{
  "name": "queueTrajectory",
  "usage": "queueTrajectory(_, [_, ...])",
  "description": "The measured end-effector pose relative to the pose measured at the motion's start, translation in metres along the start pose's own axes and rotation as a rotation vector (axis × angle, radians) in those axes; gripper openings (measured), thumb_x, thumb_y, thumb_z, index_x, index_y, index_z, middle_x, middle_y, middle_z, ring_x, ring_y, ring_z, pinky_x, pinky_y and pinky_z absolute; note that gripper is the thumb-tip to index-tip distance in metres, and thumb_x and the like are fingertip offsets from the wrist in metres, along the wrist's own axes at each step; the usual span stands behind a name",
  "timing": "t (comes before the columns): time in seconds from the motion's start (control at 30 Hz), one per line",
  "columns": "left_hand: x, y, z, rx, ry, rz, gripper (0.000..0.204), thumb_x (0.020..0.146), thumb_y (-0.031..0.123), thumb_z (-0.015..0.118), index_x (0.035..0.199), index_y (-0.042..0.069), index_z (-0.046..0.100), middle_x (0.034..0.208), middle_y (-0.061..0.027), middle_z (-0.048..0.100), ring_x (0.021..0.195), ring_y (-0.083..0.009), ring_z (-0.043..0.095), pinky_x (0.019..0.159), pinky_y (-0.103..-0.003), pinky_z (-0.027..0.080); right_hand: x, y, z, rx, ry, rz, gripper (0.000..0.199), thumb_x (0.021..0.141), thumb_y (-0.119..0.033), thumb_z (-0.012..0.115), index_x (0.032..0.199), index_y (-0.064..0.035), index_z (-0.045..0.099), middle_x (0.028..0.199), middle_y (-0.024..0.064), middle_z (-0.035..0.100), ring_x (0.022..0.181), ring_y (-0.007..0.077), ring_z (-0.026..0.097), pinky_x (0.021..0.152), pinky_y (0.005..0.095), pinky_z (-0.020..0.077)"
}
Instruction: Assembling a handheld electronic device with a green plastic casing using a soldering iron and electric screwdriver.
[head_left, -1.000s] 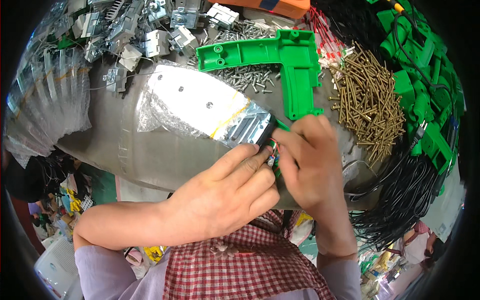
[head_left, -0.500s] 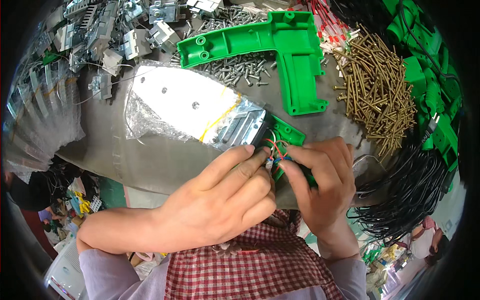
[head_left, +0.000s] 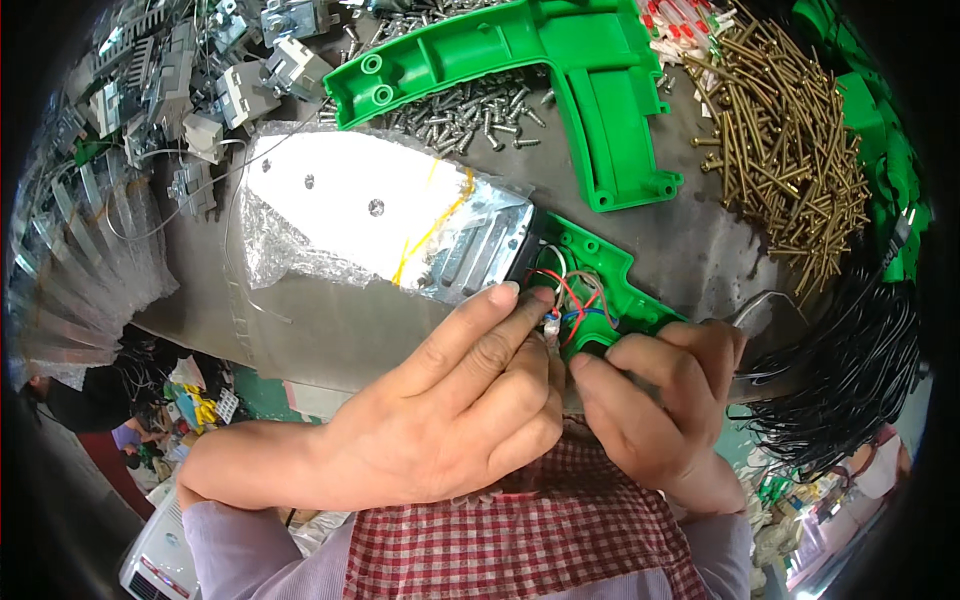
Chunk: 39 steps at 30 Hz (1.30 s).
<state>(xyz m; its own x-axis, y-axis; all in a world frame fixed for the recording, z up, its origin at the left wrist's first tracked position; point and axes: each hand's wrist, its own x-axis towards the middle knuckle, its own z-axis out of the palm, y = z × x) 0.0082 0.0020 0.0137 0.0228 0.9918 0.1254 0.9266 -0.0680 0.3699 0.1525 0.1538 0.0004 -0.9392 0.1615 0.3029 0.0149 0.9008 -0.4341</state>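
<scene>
A green plastic housing half (head_left: 600,262) lies at a slant in front of me, with red, white, brown and blue wires (head_left: 575,295) looped inside it. Its far left end joins a black collar on a flat metal blade (head_left: 330,190) in clear bubble film with a yellow band. My left hand (head_left: 460,385) is closed at the collar and housing edge, fingertips against the wires beside a small clear connector (head_left: 552,325). My right hand (head_left: 665,395) is closed round the housing's near right part, next to a black piece inside; its fingers hide that end.
Beyond lies another green housing half (head_left: 600,110) among silver screws (head_left: 470,115). Long brass screws (head_left: 790,150) are heaped right, above black cables (head_left: 840,380). Metal and white fittings (head_left: 240,90) crowd the far left, near film-wrapped strips (head_left: 90,240).
My right hand has drawn back from the wires toward the near right end of the housing, uncovering more of its inside. My left hand stays by the collar. The view has shifted slightly.
</scene>
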Motion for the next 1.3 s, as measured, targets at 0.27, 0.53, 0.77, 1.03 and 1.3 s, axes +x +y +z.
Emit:
queueTrajectory(0.27, [0.005,-0.002,-0.014,-0.132,-0.066,-0.021,0.024,0.076,0.006,0.064,0.097,0.001,0.053,0.106,-0.0168,0.058,0.112,-0.0370,0.060,0.105,-0.055,0.037,-0.003,-0.007,0.012,0.021,0.073,0.046,0.028,0.067,-0.025,0.066,0.092,-0.0117,0.068,0.093,-0.0020,0.061,0.085,0.0157,0.052,0.078,0.0380,0.0321])
queueTrajectory(0.53, [0.006,-0.010,-0.020,-0.378,-0.032,-0.099,0.050,0.092,0.017,0.060,0.135,0.021,0.037,0.128,-0.0266,0.048,0.110,-0.0441,0.056,0.103,-0.058,0.037,-0.002,-0.010,0.016,0.005,-0.008,0.048,0.035,0.071,-0.034,0.067,0.099,-0.0121,0.066,0.089,-0.0034,0.055,0.085,0.0157,0.052,0.083,0.0430,0.0275])
queueTrajectory(0.77, [-0.007,-0.020,-0.002,-0.304,0.107,0.028,0.070,0.084,0.022,0.072,0.139,0.011,0.030,0.130,-0.0267,0.048,0.119,-0.0432,0.050,0.101,-0.055,0.039,0.001,-0.011,0.012,0.033,-0.044,0.076,0.045,0.066,-0.036,0.071,0.103,-0.0107,0.066,0.088,-0.0034,0.054,0.085,0.0175,0.051,0.081,0.0440,0.0286])
queueTrajectory(1.03, [-0.025,-0.009,0.012,-0.035,0.410,-0.227,0.051,0.063,0.027,0.081,0.104,0.003,0.062,0.101,-0.0104,0.054,0.092,-0.0296,0.055,0.076,-0.041,0.047,0.005,-0.010,0.009,0.112,-0.093,0.114,0.044,0.062,-0.034,0.073,0.099,-0.0105,0.067,0.088,-0.0029,0.054,0.083,0.0187,0.050,0.081,0.0442,0.0289])
queueTrajectory(1.3, [-0.023,-0.011,0.021,-0.292,0.363,-0.216,0.045,0.066,0.018,0.079,0.101,-0.002,0.059,0.099,-0.0163,0.058,0.087,-0.0342,0.059,0.074,-0.040,0.052,0.003,-0.009,0.012,0.117,-0.088,0.135,0.047,0.060,-0.035,0.076,0.099,-0.0116,0.068,0.086,-0.0025,0.054,0.084,0.0196,0.050,0.080,0.0434,0.0288])
